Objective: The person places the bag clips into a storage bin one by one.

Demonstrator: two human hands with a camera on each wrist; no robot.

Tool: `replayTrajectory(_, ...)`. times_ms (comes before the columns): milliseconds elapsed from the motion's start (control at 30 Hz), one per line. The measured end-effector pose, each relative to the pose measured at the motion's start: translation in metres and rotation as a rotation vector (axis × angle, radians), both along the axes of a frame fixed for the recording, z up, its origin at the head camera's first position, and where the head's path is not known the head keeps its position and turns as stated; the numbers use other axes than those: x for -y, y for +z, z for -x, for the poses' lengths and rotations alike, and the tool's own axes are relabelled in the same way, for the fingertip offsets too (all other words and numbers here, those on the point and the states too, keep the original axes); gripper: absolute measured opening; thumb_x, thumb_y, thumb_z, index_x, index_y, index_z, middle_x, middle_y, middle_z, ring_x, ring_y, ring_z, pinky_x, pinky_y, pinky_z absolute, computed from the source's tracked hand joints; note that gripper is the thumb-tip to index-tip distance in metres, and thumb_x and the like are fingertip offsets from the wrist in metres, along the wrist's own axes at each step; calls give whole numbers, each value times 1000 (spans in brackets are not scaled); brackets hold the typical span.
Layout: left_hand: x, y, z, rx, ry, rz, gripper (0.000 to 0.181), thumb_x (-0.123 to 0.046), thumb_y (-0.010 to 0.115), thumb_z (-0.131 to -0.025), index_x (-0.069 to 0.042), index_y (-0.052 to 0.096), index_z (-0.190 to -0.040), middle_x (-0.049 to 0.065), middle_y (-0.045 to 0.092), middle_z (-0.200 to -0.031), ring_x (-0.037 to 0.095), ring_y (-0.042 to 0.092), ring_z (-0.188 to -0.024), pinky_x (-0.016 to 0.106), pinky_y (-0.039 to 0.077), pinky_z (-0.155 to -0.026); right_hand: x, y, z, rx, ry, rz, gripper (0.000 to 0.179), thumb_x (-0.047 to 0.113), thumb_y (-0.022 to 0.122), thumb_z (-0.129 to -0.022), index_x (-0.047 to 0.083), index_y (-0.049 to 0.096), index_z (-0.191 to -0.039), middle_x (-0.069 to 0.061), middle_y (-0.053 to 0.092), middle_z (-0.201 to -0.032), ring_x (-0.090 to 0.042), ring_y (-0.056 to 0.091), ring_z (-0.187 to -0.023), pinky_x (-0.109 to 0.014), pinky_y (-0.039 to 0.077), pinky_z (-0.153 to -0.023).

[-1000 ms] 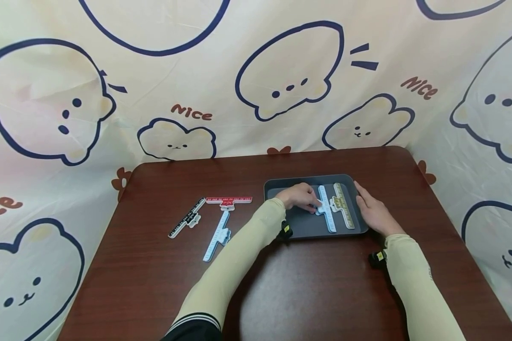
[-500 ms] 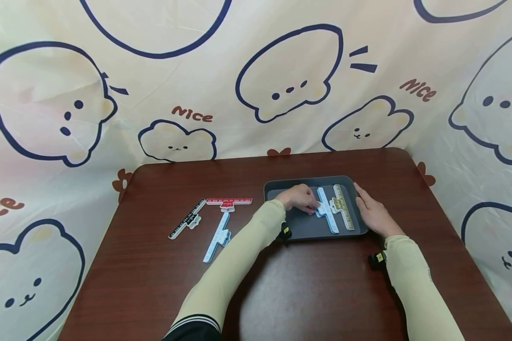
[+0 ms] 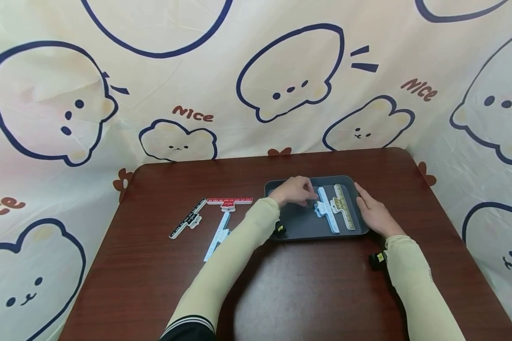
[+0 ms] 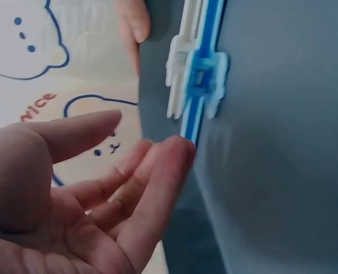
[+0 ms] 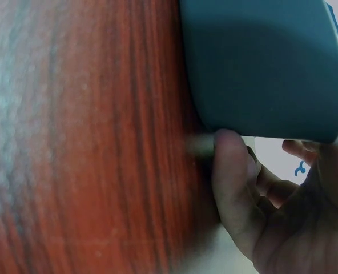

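Observation:
A grey tray (image 3: 298,229) holds a blue ruler clip (image 3: 329,213) and, to its right, a gold-and-white ruler clip (image 3: 344,206). My left hand (image 3: 295,191) hovers over the tray, just left of the blue clip's far end. In the left wrist view, its thumb and fingers are apart with nothing between them, and the blue clip (image 4: 201,74) lies beyond the fingertips. My right hand (image 3: 375,213) rests along the tray's right side. From the right wrist view, the thumb (image 5: 232,165) touches the tray's outer wall (image 5: 266,74), its fingers loosely bent.
Left of the tray on the brown table (image 3: 315,293) lie a black ruler clip (image 3: 189,219), a red one (image 3: 229,202) and a light blue one (image 3: 217,235), partly behind my left sleeve. A patterned cloth (image 3: 281,71) hangs behind the table.
My left hand has let go of the blue clip and drawn back slightly up and left. The blue clip stays in the tray. My right hand has kept its place.

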State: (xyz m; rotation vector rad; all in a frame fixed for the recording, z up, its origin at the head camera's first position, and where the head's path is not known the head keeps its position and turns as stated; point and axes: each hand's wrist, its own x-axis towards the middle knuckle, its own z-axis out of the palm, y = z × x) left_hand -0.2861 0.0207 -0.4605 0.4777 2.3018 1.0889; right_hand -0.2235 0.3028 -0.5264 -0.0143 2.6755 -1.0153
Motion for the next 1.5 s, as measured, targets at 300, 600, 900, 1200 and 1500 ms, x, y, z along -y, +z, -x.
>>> replayTrajectory(300,29,19,1,-221,-60,-2,17,-27,69,-102,-14,68,-113,4,70,-107,16,65,-88,25,57,-78,2,-2,1,2,10,3,60,47,20,-113,31,-2,-167,-25,14,-171,-56,18,-152,-74,23,-117)
replayTrajectory(600,101,26,-3,-377,-17,66,26,-25,68,-102,-9,69,-122,4,72,-113,19,65,-103,37,56,-89,2,2,3,-1,11,-2,60,47,20,-113,31,-2,-167,-22,11,-172,-54,15,-154,-73,20,-119)
replayTrajectory(900,176,1,-23,-467,111,277,32,-26,71,-99,-10,68,-127,11,70,-122,28,67,-112,50,56,-96,0,1,4,12,7,-1,60,48,19,-113,32,-3,-166,-23,11,-172,-55,15,-154,-73,20,-119)
replayTrajectory(1200,203,-23,-41,-447,238,439,46,-33,77,-94,-11,67,-133,14,67,-111,26,62,-88,45,53,-77,-2,4,0,19,-3,-9,60,46,20,-113,32,-4,-166,-26,11,-171,-57,16,-152,-75,20,-118)
replayTrajectory(1500,197,-36,-42,-427,302,518,51,-44,76,-92,-12,67,-131,15,70,-115,29,61,-92,46,54,-82,-1,1,1,20,8,3,60,48,20,-113,32,-4,-166,-25,11,-171,-56,15,-153,-75,20,-118)
